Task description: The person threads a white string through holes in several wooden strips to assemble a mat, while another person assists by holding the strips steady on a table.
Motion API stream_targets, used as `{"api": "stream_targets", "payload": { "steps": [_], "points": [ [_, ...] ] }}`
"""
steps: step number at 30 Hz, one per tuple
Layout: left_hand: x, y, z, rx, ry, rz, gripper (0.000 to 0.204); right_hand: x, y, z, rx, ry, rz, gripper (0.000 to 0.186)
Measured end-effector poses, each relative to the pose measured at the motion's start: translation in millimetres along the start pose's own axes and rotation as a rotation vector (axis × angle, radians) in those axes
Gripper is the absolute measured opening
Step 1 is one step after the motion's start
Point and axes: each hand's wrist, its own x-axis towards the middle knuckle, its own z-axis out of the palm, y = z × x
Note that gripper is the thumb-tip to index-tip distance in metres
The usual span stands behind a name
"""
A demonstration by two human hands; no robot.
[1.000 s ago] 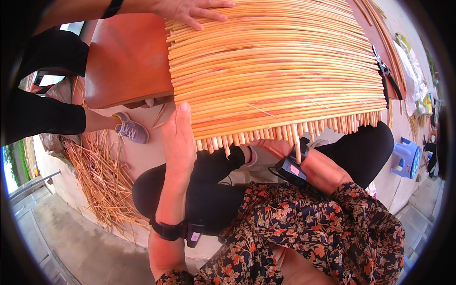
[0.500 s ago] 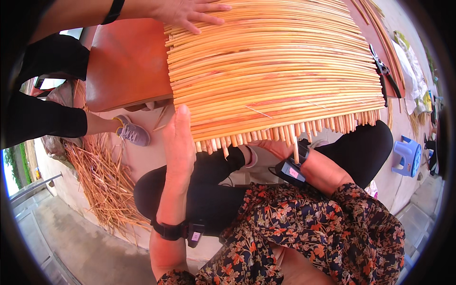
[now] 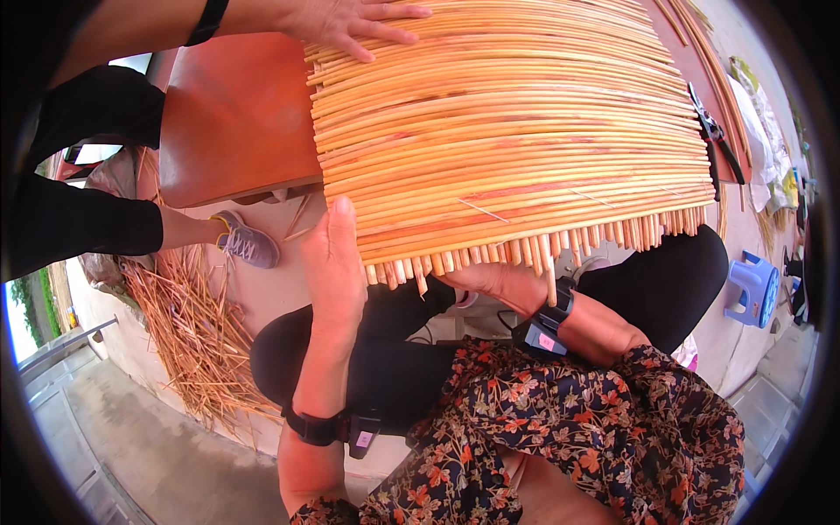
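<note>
A mat of yellow-brown reed stalks (image 3: pixel 507 140) lies over the table and juts toward me, with a second layer of crosswise stalk ends showing beneath its near edge. My left hand (image 3: pixel 337 276) grips the mat's near left corner, thumb up along the edge and fingers underneath. Below the near edge, my right hand (image 3: pixel 499 284) reaches leftward under the mat; its fingers are hidden, so what they do there cannot be seen. Thin pale stitches or slivers cross the near stalks.
Another person's hand (image 3: pixel 359 22) rests spread on the mat's far left. The reddish-brown table (image 3: pixel 236 114) extends left. Black-handled pliers or shears (image 3: pixel 716 131) lie at the mat's right. Loose straw (image 3: pixel 192 332) is heaped on the floor, left; a blue plastic stool (image 3: pixel 751 289) stands right.
My right hand has slid left beneath the mat, and more of its back shows. The mat and my left hand have shifted slightly right and nearer. The other person's hand stays on the mat.
</note>
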Motion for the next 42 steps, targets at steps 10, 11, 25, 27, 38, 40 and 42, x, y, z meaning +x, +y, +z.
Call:
{"api": "stream_targets", "payload": {
  "steps": [10,11,25,27,38,40,42],
  "points": [
    [2.1,-5.8,-2.1,-0.018,-0.014,0.067,0.050,17.3,-11.0,1.1,-0.032,0.038,0.114,0.043],
    [2.3,-8.1,-1.4,-0.036,-0.038,0.123,0.050,22.8,-8.1,2.3,0.014,0.078,0.113,0.043],
    [1.0,-9.0,1.2,-0.097,-0.075,0.172,0.055,42.0,4.8,3.8,0.092,0.241,0.088,0.048],
    [9.4,-20.2,4.1,-0.142,-0.031,0.048,0.051,34.0,0.1,-3.0,-0.058,0.219,0.139,0.049],
    [8.6,-28.6,9.4,0.092,0.079,0.001,0.049,-62.4,-134.1,53.0,-1.051,-0.125,-0.215,0.011],
    [8.3,-41.3,6.9,0.055,0.091,0.071,0.049,-28.8,-147.4,54.5,-1.192,0.162,-0.468,0.010],
    [13.7,-48.5,9.2,0.030,0.079,0.069,0.050,11.3,-145.1,42.0,-1.258,0.356,-0.598,0.012]
  ]
}}
